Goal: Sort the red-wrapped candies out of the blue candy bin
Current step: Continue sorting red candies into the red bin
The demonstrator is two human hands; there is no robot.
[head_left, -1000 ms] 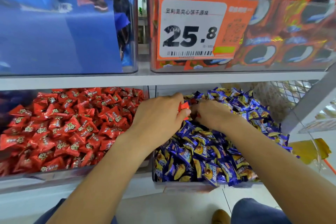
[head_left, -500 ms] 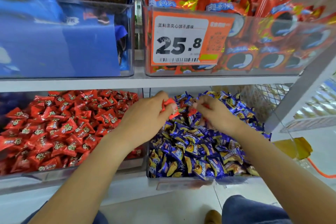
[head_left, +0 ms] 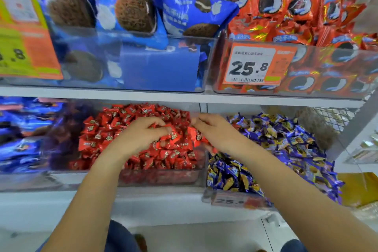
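On the lower shelf a clear bin of red-wrapped candies [head_left: 131,120] stands left of the blue candy bin [head_left: 208,194], which is heaped with blue and yellow wrappers [head_left: 286,141]. Both my hands hover over the right part of the red bin. My left hand [head_left: 139,137] has its fingers curled round a red candy [head_left: 172,134] at its fingertips. My right hand [head_left: 216,131] pinches another red candy [head_left: 196,136] just above the wall between the two bins. The frame is blurred, so the fingers' hold is hard to make out.
The upper shelf [head_left: 184,98] carries clear bins of blue cookie packs [head_left: 135,10] and orange-red cookie packs [head_left: 286,12], with a 25.8 price tag [head_left: 251,65]. More blue packs [head_left: 22,133] lie far left. A wire mesh panel [head_left: 335,116] closes the right side.
Both hands have moved left from above the blue candy bin to above the red bin, carrying red candies. The view has swung left and tilted up.
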